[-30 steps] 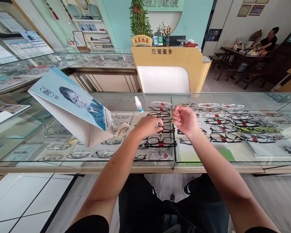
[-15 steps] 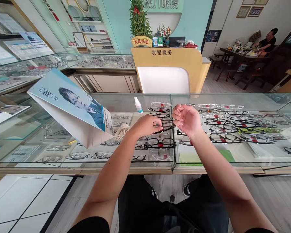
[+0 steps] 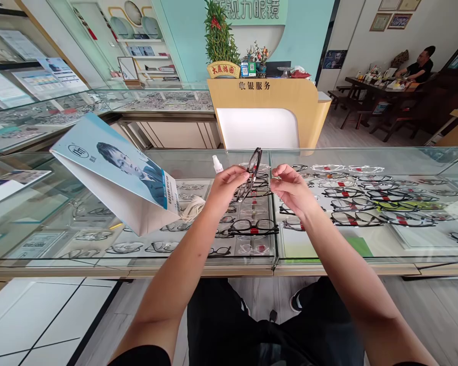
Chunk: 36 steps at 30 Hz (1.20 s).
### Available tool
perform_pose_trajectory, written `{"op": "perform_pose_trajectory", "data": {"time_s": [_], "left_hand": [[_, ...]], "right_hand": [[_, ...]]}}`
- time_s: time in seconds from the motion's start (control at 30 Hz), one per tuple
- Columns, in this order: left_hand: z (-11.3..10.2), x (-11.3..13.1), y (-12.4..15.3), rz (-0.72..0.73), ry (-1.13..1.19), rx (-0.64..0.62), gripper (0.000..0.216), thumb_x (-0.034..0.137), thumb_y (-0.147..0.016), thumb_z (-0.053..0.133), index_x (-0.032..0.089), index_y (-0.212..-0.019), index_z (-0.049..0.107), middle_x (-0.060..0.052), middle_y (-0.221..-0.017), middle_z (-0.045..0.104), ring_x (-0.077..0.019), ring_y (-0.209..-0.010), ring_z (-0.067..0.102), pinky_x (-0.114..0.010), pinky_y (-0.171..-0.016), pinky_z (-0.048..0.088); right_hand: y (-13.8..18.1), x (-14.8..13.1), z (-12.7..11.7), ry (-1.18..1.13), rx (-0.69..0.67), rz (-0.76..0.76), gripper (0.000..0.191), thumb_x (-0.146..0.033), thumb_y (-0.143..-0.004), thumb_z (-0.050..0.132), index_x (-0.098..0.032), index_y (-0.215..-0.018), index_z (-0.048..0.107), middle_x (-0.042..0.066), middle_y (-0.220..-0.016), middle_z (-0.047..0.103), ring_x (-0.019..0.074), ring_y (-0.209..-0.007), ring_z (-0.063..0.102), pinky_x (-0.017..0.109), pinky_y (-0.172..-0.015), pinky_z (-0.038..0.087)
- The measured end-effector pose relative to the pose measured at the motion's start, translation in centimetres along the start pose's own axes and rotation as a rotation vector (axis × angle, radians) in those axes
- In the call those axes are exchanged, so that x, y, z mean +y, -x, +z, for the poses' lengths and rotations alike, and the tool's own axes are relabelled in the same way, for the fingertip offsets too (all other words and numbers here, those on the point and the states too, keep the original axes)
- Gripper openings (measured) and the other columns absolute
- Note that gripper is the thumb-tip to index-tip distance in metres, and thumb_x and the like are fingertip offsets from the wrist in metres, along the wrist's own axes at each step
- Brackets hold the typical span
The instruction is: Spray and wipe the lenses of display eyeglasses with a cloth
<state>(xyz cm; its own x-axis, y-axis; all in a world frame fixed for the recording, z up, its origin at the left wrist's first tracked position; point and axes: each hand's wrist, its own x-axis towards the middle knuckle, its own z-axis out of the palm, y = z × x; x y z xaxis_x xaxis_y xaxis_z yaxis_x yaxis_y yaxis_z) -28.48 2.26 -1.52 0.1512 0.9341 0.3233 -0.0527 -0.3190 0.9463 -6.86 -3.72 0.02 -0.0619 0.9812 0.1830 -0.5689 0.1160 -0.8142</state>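
Note:
My left hand (image 3: 228,184) grips a pair of dark-framed eyeglasses (image 3: 256,168) by one side, tilted nearly upright above the glass counter. Close to its right, my right hand (image 3: 290,185) has thumb and fingers pinched on a small pale thing too tiny to name. Below both hands, rows of glasses lie on the counter, among them a black pair with a red tag (image 3: 254,227). Partly behind my left hand stands a small white spray bottle (image 3: 217,163). A bunched cream cloth (image 3: 193,207) lies left of my left forearm.
A blue tent-shaped display card (image 3: 137,173) stands on the glass counter (image 3: 198,267) at the left. More glasses (image 3: 353,218) fill the right side. Beyond is a wooden cashier desk (image 3: 259,96); a person (image 3: 420,66) sits at a table far right.
My left hand has lifted the eyeglasses off the row and turned them upright. My right hand's fingers have come out of their curl into a pinch.

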Motion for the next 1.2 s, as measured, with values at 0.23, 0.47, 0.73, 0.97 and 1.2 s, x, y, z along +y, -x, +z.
{"op": "perform_pose_trajectory", "data": {"time_s": [0.23,0.47,0.73,0.97,1.2], "left_hand": [[1.3,0.1,0.6,-0.071,0.242,-0.148,0.053,0.066,-0.070,0.105,0.024,-0.083,0.076,-0.002,-0.090,0.075,-0.0197,-0.087,0.069,-0.037,-0.086,0.059],[1.5,-0.2,0.8,-0.097,0.243,-0.128,0.060,0.070,-0.066,0.106,0.024,-0.086,0.073,-0.003,-0.099,0.080,-0.0226,-0.092,0.073,-0.040,-0.087,0.062],[1.6,-0.4,0.7,-0.037,0.194,-0.076,0.061,0.072,-0.067,0.105,0.023,-0.086,0.073,-0.003,-0.094,0.079,-0.0214,-0.092,0.074,-0.038,-0.089,0.062],[1.7,-0.7,0.7,-0.056,0.168,-0.057,0.065,0.077,-0.068,0.102,0.023,-0.092,0.074,-0.006,-0.108,0.085,-0.0213,-0.094,0.076,-0.036,-0.084,0.064],[1.1,-1.2,0.1,-0.034,0.106,0.006,0.069,0.081,-0.067,0.100,0.022,-0.093,0.074,-0.010,-0.114,0.085,-0.0232,-0.101,0.076,-0.035,-0.084,0.066]], "right_hand": [[0.0,1.2,0.2,0.184,-0.038,-0.065,0.034,-0.032,-0.069,0.104,-0.023,-0.084,0.075,-0.007,-0.075,0.060,0.0076,-0.059,0.047,0.026,-0.058,0.033],[0.0,1.9,0.1,0.410,-0.035,-0.123,0.044,-0.058,-0.072,0.106,-0.024,-0.086,0.083,-0.002,-0.076,0.071,0.0155,-0.073,0.061,0.031,-0.069,0.047],[0.0,2.0,-0.3,0.588,-0.029,-0.234,0.027,-0.049,-0.084,0.097,-0.024,-0.087,0.085,-0.004,-0.070,0.063,0.0144,-0.066,0.048,0.032,-0.067,0.038],[0.0,1.9,-0.3,0.672,0.060,-0.302,0.017,-0.038,-0.087,0.084,-0.025,-0.081,0.076,-0.005,-0.069,0.060,0.0144,-0.064,0.047,0.032,-0.066,0.036],[0.5,0.4,-1.3,0.860,0.271,-0.337,0.008,-0.036,-0.105,0.070,-0.029,-0.105,0.066,-0.007,-0.063,0.071,0.0143,-0.046,0.041,0.032,-0.059,0.033]]}}
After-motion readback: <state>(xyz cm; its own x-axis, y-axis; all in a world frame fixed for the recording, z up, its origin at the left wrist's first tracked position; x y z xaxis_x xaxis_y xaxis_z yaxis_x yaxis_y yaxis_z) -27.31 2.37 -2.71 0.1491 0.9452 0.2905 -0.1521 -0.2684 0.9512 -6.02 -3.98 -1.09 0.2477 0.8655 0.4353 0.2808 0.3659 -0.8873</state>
